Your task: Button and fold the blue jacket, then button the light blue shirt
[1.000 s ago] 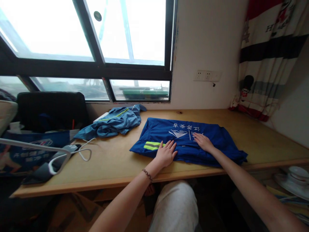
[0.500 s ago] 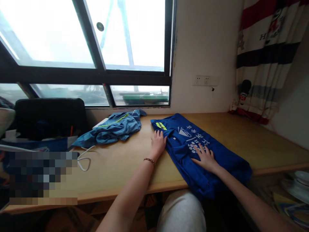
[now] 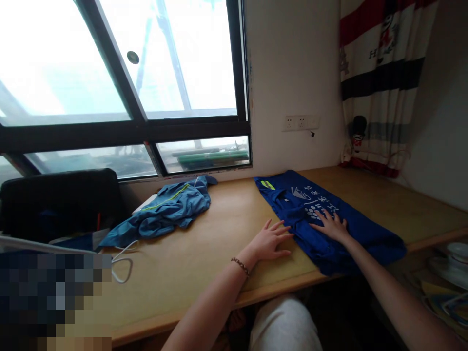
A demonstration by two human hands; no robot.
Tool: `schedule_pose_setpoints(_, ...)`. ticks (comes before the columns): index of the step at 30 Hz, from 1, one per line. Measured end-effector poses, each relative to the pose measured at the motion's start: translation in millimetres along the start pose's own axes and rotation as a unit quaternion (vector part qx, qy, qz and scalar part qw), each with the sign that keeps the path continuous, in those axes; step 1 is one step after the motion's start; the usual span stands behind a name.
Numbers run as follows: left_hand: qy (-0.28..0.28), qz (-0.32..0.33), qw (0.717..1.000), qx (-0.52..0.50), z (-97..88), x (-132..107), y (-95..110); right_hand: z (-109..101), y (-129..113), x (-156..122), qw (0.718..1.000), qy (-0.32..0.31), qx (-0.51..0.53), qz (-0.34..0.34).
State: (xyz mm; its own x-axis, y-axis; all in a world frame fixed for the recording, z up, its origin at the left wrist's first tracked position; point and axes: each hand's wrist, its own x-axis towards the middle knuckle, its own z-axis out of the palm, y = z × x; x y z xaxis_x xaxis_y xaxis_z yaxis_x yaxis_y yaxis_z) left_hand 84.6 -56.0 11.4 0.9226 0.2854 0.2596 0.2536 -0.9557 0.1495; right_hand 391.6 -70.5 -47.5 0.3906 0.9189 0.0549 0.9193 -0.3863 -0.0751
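A dark blue work jacket point(image 3: 351, 222) with white printed characters and a yellow reflective strip lies spread on the wooden table point(image 3: 226, 234), its near end reaching the front edge. Flat on the printed part rests my right hand point(image 3: 332, 226), fingers spread, gripping nothing. My left hand point(image 3: 271, 242) is beside the jacket's left edge, fingers apart and pointing toward it. Its fingertips are at the cloth's border; whether they touch it I cannot tell. A bracelet point(image 3: 240, 266) circles my left wrist.
At the left back lies a crumpled lighter blue garment point(image 3: 171, 207) with a yellow-green stripe. A white cable point(image 3: 122, 270) curls near it. A black chair back point(image 3: 62, 200) stands by the window. White crockery point(image 3: 457, 258) sits low at the right, below the table edge.
The jacket has shifted right and away from me, with less hanging over the front edge. My left hand has come off its collar area toward me. The view has turned somewhat.
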Motion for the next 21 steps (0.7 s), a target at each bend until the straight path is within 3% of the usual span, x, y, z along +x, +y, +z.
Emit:
schedule_pose_setpoints(3,-0.01,0.031,0.999,-0.014,0.1,2.6,8.4,-1.2,25.2,15.2,1.0,0.0,0.001,0.025)
schedule_pose_setpoints(6,-0.014,0.021,0.999,-0.023,0.2,4.4,11.5,-1.6,46.4,26.6,0.999,0.002,0.004,0.049)
schedule_pose_setpoints(11,-0.008,-0.042,0.998,-0.035,0.4,1.2,-3.4,-0.5,75.3,42.9,0.996,0.006,0.007,0.092)
schedule_pose_setpoints(15,0.009,-0.091,0.995,-0.049,1.2,-1.6,-16.5,3.0,95.6,53.1,0.996,0.009,0.008,0.087)
schedule_pose_setpoints(18,0.017,-0.095,0.994,-0.059,2.6,-1.7,-19.7,3.5,112.0,58.8,0.997,0.01,0.01,0.076)
schedule_pose_setpoints(21,0.023,-0.093,0.993,-0.064,3.6,-1.3,-19.7,-9.8,122.8,71.1,0.996,-0.026,0.031,0.08)
